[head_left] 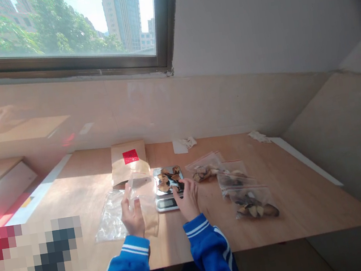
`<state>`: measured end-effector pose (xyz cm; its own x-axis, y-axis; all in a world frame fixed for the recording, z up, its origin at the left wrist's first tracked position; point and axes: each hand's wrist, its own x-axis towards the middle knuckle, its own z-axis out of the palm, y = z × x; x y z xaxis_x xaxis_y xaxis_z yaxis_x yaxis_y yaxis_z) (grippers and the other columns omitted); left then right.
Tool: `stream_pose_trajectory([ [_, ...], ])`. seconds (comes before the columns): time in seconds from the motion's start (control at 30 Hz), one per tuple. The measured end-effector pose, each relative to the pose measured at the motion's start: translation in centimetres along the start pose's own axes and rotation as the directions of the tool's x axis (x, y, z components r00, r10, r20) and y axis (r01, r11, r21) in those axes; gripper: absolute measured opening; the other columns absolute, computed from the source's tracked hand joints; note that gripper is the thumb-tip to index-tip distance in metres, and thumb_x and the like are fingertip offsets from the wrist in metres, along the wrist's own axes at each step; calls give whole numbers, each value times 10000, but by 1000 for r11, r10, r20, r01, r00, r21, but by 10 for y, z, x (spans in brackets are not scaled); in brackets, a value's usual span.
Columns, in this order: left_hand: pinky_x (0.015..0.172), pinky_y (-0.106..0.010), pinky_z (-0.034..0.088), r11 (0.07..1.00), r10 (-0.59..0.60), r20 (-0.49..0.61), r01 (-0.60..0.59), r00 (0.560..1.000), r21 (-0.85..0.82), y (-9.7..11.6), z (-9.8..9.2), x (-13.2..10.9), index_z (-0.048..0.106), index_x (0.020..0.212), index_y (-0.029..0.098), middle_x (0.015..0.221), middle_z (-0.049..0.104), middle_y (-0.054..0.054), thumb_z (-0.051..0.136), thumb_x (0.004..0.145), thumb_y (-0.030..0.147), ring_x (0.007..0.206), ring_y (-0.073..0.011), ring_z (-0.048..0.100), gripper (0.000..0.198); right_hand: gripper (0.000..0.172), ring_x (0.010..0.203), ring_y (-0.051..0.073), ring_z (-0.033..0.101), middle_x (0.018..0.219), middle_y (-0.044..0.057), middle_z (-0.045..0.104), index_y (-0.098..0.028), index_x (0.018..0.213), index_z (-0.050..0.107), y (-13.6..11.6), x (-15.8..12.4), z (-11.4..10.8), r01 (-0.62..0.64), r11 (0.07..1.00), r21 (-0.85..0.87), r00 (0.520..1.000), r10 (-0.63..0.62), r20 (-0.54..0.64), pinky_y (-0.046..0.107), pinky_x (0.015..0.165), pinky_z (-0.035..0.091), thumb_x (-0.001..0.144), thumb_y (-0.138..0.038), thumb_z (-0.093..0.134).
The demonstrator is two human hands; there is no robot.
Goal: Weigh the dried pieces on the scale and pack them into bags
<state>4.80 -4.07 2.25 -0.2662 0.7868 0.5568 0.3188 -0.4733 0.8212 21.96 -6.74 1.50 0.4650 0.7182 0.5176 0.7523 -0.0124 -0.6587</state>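
On top of the small digital scale, a loose heap of dried brown pieces, maybe mushroom. At the scale's right edge, right hand, thumb and pointer finger a little apart, close to the nearest pieces; pinching one or only touching, cannot tell. Just left of the scale, left hand, thumb apart from the fingers, close up to a clear plastic bag; tight pinch or loose hold, cannot tell.

Could get a wrong number on the scale, from a hand or a bag edge pressing on the plate. Could knock pieces off the side, with a bump to such a wide heap. Might crack thin, dry bits, with too hard a squeeze.

For counting: one scale, two hands. Pieces on the scale, too jumbled to count. Right of the scale, filled zip bags, three or four, overlapping. Left of the scale, one flat clear bag, besides the one by the left hand. Behind and left of the scale, one brown paper bag, with one red label.
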Motion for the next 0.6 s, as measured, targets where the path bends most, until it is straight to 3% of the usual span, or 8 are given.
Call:
stream_pose_trajectory([
  [0.23, 1063, -409, 361, 999, 26, 106, -21, 994, -50, -25, 17, -7, 388, 1310, 176, 1348, 474, -173, 449, 886, 408, 1280, -229, 431, 487, 249, 1001, 251, 488, 1057, 113, 532, -172, 1066, 557, 9, -2, 7, 10, 1000, 15, 997, -12, 77, 416, 890, 408, 821, -184, 512],
  [0.6, 1056, -502, 346, 982, 63, 85, -47, 994, -182, -36, 17, -9, 336, 1325, 149, 1354, 452, -208, 430, 893, 419, 1270, -262, 441, 518, 273, 964, 226, 544, 978, 102, 605, -168, 1091, 586, 27, 1, -1, 53, 989, 141, 998, -57, 19, 390, 866, 459, 837, -211, 494],
])
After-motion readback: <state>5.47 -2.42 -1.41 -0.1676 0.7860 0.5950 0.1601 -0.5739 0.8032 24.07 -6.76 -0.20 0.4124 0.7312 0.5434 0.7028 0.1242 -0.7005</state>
